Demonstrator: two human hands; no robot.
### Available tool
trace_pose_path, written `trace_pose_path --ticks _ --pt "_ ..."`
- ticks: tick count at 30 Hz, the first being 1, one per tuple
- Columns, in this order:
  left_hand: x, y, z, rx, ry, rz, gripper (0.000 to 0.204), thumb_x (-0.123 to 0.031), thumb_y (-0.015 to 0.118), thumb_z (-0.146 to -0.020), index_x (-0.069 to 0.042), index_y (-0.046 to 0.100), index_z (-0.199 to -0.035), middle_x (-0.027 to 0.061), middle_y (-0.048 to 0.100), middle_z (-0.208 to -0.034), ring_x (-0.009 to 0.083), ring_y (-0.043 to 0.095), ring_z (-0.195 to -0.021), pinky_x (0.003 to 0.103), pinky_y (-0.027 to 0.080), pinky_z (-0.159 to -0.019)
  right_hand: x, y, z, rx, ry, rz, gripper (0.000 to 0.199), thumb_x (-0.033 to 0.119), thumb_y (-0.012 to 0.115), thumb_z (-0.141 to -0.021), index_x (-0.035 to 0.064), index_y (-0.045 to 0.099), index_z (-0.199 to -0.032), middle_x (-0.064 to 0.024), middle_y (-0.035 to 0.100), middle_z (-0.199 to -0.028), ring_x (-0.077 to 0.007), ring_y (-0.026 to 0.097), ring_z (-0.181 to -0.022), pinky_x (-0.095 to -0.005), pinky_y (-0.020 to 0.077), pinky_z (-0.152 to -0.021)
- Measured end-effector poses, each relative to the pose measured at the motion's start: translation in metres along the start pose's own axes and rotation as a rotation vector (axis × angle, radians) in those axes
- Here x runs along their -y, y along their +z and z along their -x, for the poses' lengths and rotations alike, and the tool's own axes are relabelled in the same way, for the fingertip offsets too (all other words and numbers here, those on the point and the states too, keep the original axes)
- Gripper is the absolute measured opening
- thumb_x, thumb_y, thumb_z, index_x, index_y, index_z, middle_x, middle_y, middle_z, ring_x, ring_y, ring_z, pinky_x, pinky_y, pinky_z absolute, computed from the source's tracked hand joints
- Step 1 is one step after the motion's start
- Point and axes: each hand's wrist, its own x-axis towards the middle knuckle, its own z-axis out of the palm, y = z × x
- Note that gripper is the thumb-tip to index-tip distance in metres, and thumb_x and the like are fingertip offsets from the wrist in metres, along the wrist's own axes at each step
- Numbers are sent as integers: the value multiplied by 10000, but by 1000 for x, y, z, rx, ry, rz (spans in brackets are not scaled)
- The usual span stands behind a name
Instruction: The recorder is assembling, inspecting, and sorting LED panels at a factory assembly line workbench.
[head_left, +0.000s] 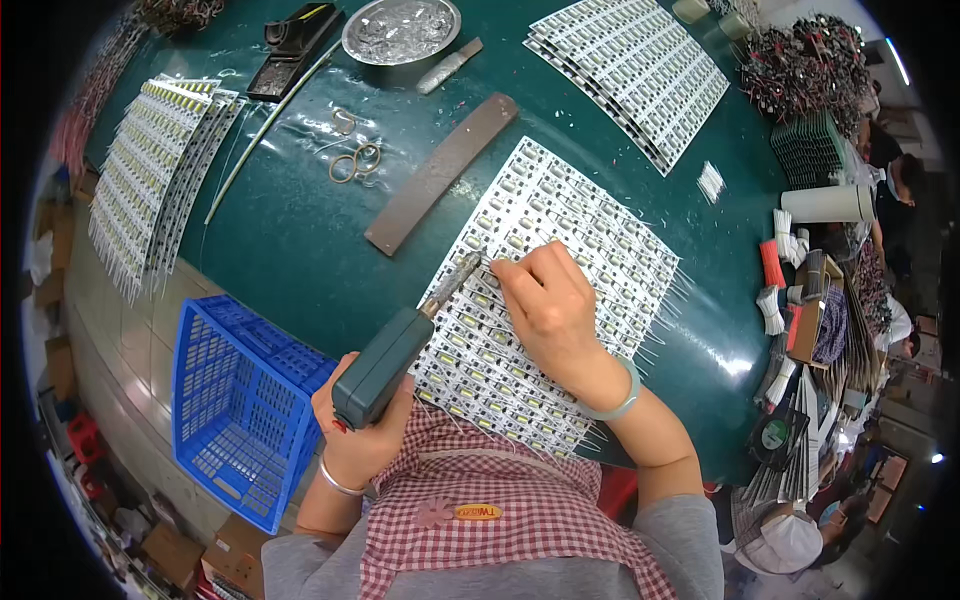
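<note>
Far left we see stacked LED strip panels (150,170) fanned on the green table (290,240), well apart from the work. Below them sits a blue plastic basket (240,400) at the table edge, just beside our left forearm.

Our left hand (365,430) is wrapped tight around the grey-green soldering iron (400,345), fingers closed on the handle. The iron's long axis runs from lower left up to the right, tip landing on the white LED panel (590,250) right in front of us. That panel lies tilted, its long edge running from lower left to upper right, thin wire leads sticking out along its right and lower sides.

Our right hand (550,310) rests on the panel, thumb and fingers pressed together in a pinch; what sits between them is too small to tell, maybe a thin wire. The pinch meets the iron tip at the same spot, nearly touching, so both hands converge on one point near the panel's left edge. Nothing blocks that spot.

Beyond, a brown flat strip (440,172) lies parallel to the panel's edge, rubber bands (355,160) near it, a metal bowl (400,32) at the top. Upper right lies a second LED panel stack (630,70); far right are bundles of wire pieces (785,270) and clutter.
</note>
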Motion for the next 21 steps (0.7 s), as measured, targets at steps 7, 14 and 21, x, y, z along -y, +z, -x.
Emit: trace_pose_path --ticks 7,14,21 --pt "2 3 4 -83 -10 49 207 -4 757 -735 42 690 -925 125 688 -837 188 671 -665 265 505 -587 -1 -1 -1 -4 -7 0 228 -25 652 -690 39 661 -908 -54 486 -738 -223 513 -709 -341 406 -597" --pt "0 -2 3 -92 65 -20 206 -19 772 -718 28 701 -906 119 705 -798 206 676 -630 290 515 -578 1 1 0 -6 -5 12 228 -27 648 -685 37 660 -903 -53 482 -735 -220 511 -705 -340 404 -587" --pt "7 3 11 -137 -56 68 218 -9 776 -728 39 694 -925 103 711 -838 161 668 -701 269 515 -645 -1 -2 -2 -19 -36 26 219 -3 647 -679 24 657 -896 -60 465 -727 -220 496 -692 -340 406 -583"
